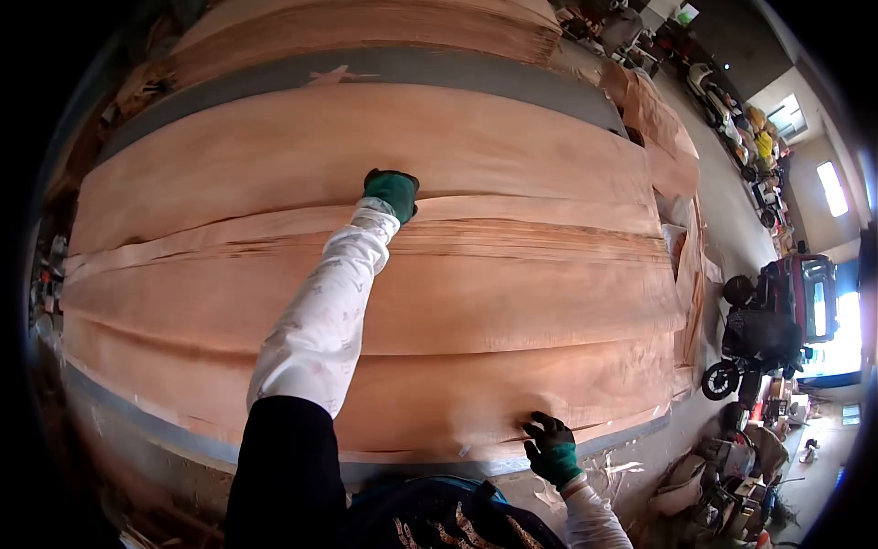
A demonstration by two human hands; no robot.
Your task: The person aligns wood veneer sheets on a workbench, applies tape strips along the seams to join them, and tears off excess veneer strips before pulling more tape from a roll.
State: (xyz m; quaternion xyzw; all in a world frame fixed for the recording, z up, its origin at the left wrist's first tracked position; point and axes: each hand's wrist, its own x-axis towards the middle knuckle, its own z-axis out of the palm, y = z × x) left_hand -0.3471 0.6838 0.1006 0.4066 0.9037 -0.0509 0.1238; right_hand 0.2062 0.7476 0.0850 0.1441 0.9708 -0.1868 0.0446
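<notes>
Wide, thin, reddish-tan wood veneer sheets [512, 306] lie in overlapping layers across the bench in front of me. My left hand [391, 194], in a green and dark glove, reaches far over them. Its fingers are curled closed at the edge of the back veneer sheet [274, 146], though the fingertips are hidden. Close to the front edge, at the right, is my right hand [552, 448] in a matching glove. Its fingers are bent but apart, over the front veneer sheet [521, 389], with nothing visible in them.
Another veneer stack [366, 27] stands beyond a grey strip [439, 69]. Crumpled veneer [658, 137] hangs at the right end. A motorbike [759, 339] and a red vehicle [809, 293] are parked at the right. Scraps [617, 468] lie on the floor near my right hand.
</notes>
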